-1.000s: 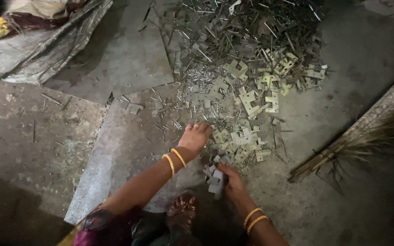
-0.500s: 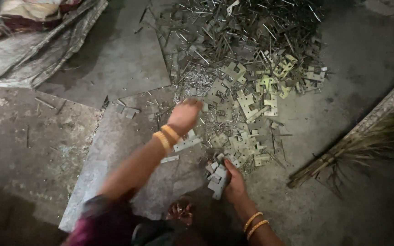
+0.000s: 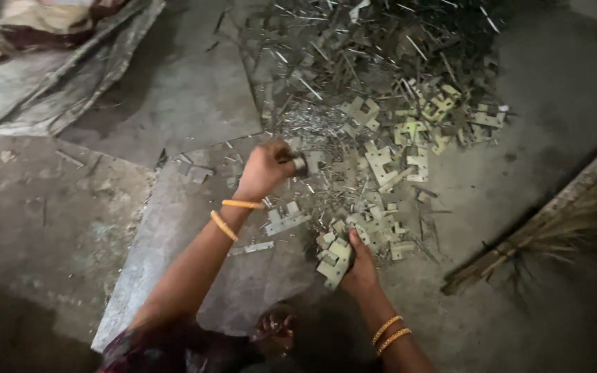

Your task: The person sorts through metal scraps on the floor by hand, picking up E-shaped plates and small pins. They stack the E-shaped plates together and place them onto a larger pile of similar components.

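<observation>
My left hand (image 3: 265,169) is raised over the near edge of a big heap of metal scrap (image 3: 374,90), fingers curled around a small dark metal piece (image 3: 301,164). My right hand (image 3: 361,266) rests low by the floor and grips a stack of flat, pale, notched metal plates (image 3: 333,259). More loose plates of the same kind (image 3: 381,162) lie scattered between the two hands and up to the right. Both wrists wear gold bangles.
A grey metal sheet (image 3: 174,228) lies under my left arm on the concrete floor. A straw broom (image 3: 547,235) lies at the right. Crumpled sacking and cloth (image 3: 43,62) fill the upper left. My foot (image 3: 274,328) shows at the bottom.
My left hand has risen from the plates near my right hand and moved up-left, now closed on a small piece. My right hand keeps its stack, shifted slightly.
</observation>
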